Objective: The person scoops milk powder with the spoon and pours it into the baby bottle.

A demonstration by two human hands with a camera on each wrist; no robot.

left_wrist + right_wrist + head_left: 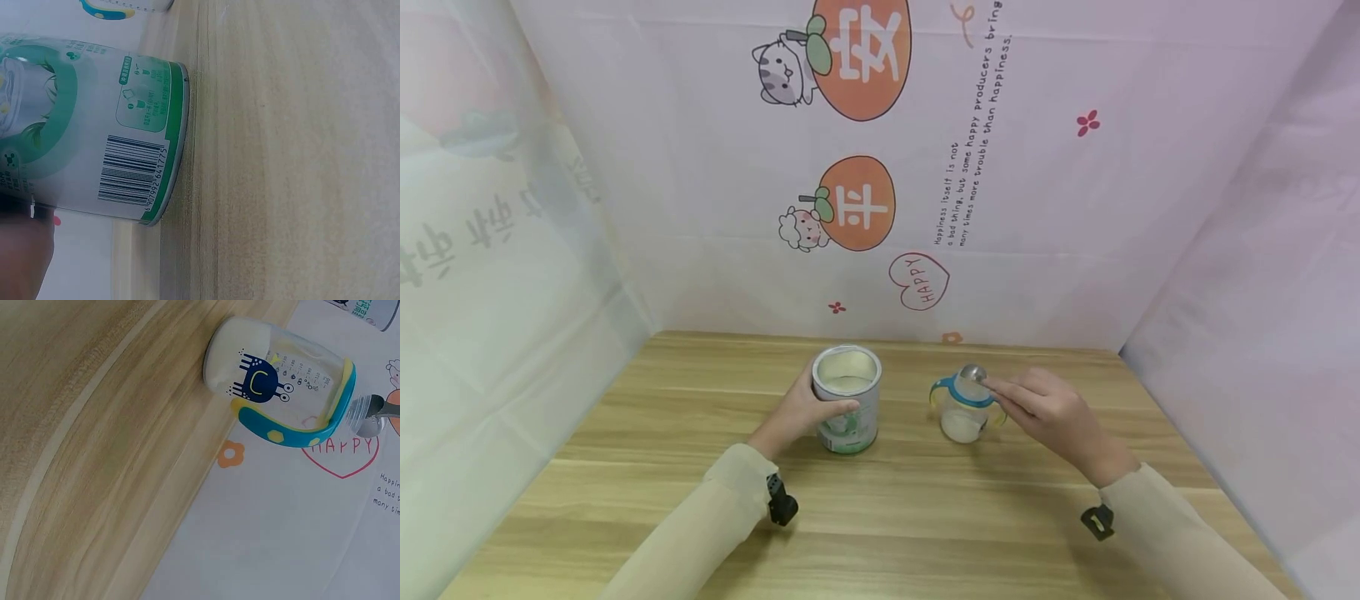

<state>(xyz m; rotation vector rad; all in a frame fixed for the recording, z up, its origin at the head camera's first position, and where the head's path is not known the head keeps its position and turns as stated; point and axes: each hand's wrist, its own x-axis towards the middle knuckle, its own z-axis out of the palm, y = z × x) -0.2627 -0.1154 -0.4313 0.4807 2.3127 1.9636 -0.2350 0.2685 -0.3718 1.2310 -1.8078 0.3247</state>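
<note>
Gripping the can: the left hand [801,410] was curled round the left side of the can [850,435], its thumb laid across the front; the other fingers were mostly hidden behind the wall.
Pinching the spoon: the right hand [1060,417] reached in from the bottle's right and held the spoon [973,372] in its fingers; the thumb could not be made out.
Spoon: its metal bowl was at the bottle's mouth; whether it touched the rim could not be told.
Can: it stood upright on the counter [925,517], open at the top and pale inside, apart from the bottle and to its left. A barcode [132,169] showed near its green bottom edge.
Bottle: the bottle [961,421] stood upright on the counter, with a blue collar [970,400] and a handle on either side. Something white filled its lower part; its wall bore scale marks and a dark blue creature [259,378].
Cloth: behind the counter hung a pale cloth [1037,208], printed with orange fruit, small animals and a red heart [919,282] reading HAPPY.
Sleeves: both were pale, the left sleeve [700,525] and the right sleeve [1172,533] each with a black device at the wrist.
</note>
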